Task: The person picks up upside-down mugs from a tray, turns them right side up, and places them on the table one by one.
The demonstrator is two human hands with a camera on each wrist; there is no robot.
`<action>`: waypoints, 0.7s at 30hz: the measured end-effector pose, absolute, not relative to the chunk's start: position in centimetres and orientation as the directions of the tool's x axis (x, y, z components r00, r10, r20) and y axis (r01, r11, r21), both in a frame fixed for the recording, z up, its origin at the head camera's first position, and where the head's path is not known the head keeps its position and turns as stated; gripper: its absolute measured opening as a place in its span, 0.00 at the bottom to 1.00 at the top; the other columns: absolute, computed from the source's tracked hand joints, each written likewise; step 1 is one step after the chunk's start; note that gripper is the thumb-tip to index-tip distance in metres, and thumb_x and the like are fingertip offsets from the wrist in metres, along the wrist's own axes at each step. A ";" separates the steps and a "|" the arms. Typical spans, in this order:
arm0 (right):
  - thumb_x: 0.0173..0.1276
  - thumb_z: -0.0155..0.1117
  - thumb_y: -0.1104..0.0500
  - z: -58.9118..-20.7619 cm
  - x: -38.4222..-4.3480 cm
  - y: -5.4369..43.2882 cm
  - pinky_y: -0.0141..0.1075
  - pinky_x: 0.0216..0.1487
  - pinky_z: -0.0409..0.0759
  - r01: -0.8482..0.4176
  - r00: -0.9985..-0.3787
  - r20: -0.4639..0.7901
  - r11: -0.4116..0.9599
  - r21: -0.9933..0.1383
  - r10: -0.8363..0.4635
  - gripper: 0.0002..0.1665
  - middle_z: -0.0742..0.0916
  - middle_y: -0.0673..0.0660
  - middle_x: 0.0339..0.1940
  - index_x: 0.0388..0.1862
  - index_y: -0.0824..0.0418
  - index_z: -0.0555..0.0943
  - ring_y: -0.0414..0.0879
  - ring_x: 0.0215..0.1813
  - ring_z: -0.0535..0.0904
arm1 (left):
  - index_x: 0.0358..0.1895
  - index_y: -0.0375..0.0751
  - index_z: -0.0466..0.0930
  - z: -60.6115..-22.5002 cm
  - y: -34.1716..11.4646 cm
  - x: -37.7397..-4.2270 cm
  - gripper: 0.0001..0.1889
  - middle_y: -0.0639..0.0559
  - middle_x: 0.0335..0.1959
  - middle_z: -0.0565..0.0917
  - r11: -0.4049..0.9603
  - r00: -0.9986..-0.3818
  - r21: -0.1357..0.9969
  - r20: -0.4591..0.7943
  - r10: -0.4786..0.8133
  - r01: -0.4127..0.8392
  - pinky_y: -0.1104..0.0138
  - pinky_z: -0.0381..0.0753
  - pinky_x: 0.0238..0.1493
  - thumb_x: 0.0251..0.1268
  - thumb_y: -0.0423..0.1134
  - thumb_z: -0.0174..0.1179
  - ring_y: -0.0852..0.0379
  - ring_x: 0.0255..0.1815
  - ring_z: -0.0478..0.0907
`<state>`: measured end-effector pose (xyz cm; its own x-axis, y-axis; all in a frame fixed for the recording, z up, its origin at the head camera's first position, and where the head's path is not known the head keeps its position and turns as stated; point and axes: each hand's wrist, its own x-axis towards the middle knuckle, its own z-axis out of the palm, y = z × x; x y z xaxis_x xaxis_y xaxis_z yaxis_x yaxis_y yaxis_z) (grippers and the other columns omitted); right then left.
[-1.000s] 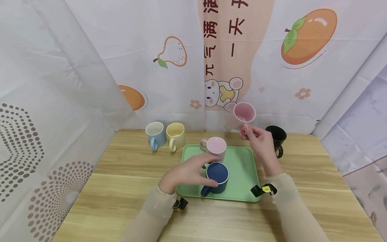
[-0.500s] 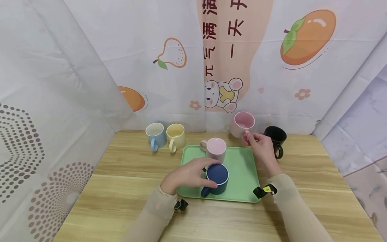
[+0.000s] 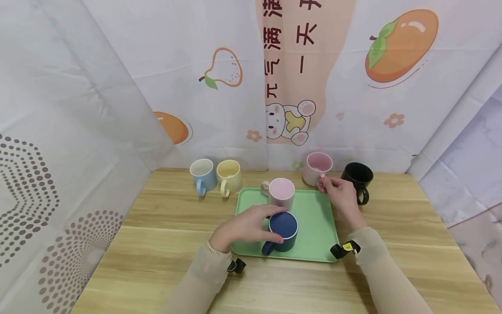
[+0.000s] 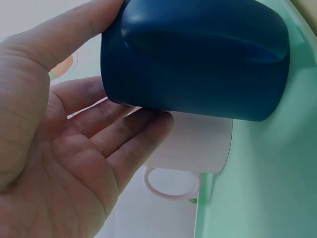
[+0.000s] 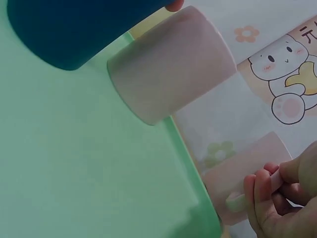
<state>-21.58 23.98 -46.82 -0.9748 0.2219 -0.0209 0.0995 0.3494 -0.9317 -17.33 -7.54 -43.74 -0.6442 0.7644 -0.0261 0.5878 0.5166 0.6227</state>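
Note:
My left hand is round the upper part of a navy blue mug, thumb on the near side and fingers on the far side. That mug stands upright on a green tray, its handle towards the lower left. Just behind it on the tray is a pale pink mug, handle to the left. My right hand pinches the handle of a darker pink mug behind the tray's back right edge. In the right wrist view the thumb and fingers close on that handle; the mug is upright.
A black mug stands right beside my right hand. At the back left a light blue mug and a yellow mug stand side by side on the wooden table. A printed curtain hangs behind the table.
My right hand has lowered the darker pink mug from in front of the curtain to the back of the table. The left hand has stayed at the navy mug.

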 end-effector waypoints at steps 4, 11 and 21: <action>0.87 0.62 0.48 -47.2 -21.5 24.2 0.21 0.45 0.80 0.108 -0.974 -0.026 0.357 -0.928 0.225 0.24 0.91 0.51 0.36 0.54 0.68 0.90 0.36 0.41 0.81 | 0.81 0.44 0.72 -43.6 -7.6 -17.3 0.42 0.48 0.78 0.77 0.517 -0.649 0.630 -0.026 0.760 0.579 0.57 0.71 0.80 0.67 0.52 0.78 0.53 0.80 0.72; 0.87 0.61 0.48 -47.4 -21.1 24.6 0.21 0.45 0.80 0.115 -0.973 -0.024 0.392 -0.913 0.230 0.25 0.93 0.54 0.39 0.56 0.69 0.90 0.37 0.41 0.82 | 0.80 0.43 0.73 -43.3 -7.6 -17.1 0.42 0.49 0.77 0.78 0.503 -0.645 0.637 -0.013 0.764 0.583 0.58 0.72 0.79 0.67 0.52 0.79 0.53 0.78 0.73; 0.88 0.59 0.47 -46.6 -21.5 25.1 0.22 0.42 0.77 0.097 -0.985 -0.017 0.476 -0.874 0.170 0.26 0.89 0.50 0.32 0.49 0.69 0.90 0.38 0.38 0.80 | 0.81 0.44 0.73 -43.5 -7.6 -17.3 0.43 0.49 0.79 0.77 0.518 -0.651 0.637 -0.033 0.759 0.571 0.58 0.71 0.80 0.67 0.52 0.79 0.54 0.80 0.72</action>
<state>-21.47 25.14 -46.57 -0.9852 0.1703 -0.0170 0.0974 0.4765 -0.8738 -17.29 -7.63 -43.47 -0.6507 0.7586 -0.0334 0.5710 0.5178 0.6371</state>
